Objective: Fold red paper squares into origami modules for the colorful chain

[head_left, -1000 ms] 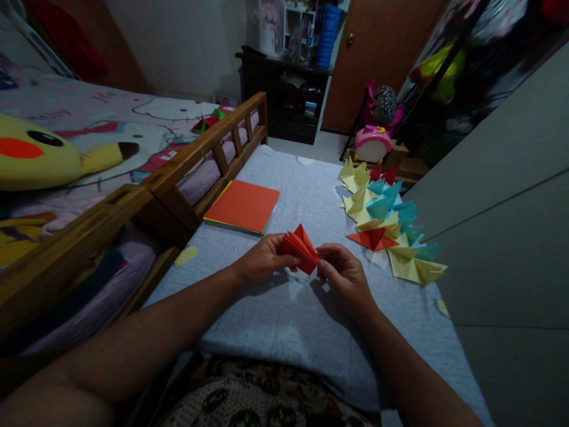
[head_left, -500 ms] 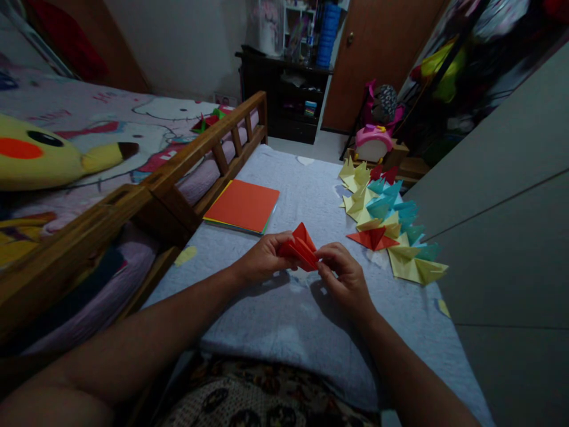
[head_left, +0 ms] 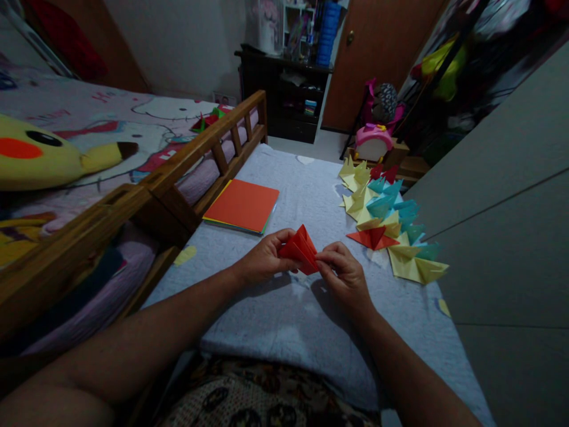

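A folded red paper piece point(head_left: 301, 249) is held just above the grey bedcover point(head_left: 288, 320), between both my hands. My left hand point(head_left: 264, 260) pinches its left side, thumb on top. My right hand point(head_left: 344, 274) pinches its lower right corner with fingers closed. A stack of square paper sheets point(head_left: 242, 206), orange on top, lies to the far left of my hands. A row of folded paper pieces point(head_left: 386, 222) in yellow, blue and red runs along the right side.
A wooden bed rail point(head_left: 178, 172) borders the cover on the left, with a yellow plush toy point(head_left: 48, 157) behind it. A grey panel point(head_left: 502, 196) rises on the right. A pink toy point(head_left: 373, 142), a dark shelf unit point(head_left: 284, 95) and a door point(head_left: 377, 53) stand at the back.
The red paper piece has been pressed flatter and turned a little between my hands. My right hand has shifted slightly up and left on it.
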